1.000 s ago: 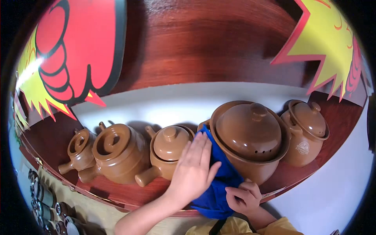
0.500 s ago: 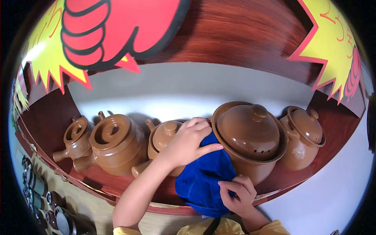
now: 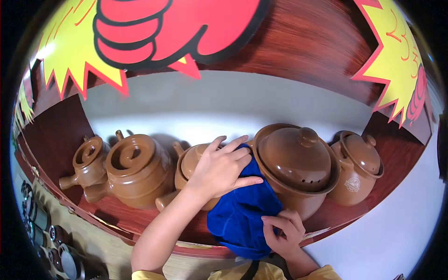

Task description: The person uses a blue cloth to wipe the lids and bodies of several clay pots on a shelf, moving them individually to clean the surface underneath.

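A bunched blue cloth (image 3: 242, 214) hangs between a lidded brown clay pot (image 3: 296, 158) and a smaller spouted brown pot (image 3: 189, 161), drooping over the shelf's front. My left hand (image 3: 221, 168) lies over the cloth's upper part, fingers spread and thumb stretched out across it; the hand partly covers the smaller pot. Lower down, at the cloth's right edge, my right hand (image 3: 285, 231) has its fingers curled and pinched on the fabric, in front of the large pot's base.
Two side-handled clay pots (image 3: 133, 168) (image 3: 91, 161) stand at the left on the reddish wooden shelf (image 3: 186, 231). Another lidded pot (image 3: 357, 170) is at the right. Overhead hang red and yellow cut-out signs (image 3: 126, 37). Dark pots (image 3: 70, 261) sit on the floor at lower left.
My left hand's index and middle fingers have lifted and spread from the cloth. My right hand keeps nearly the same place. The view has shifted slightly.
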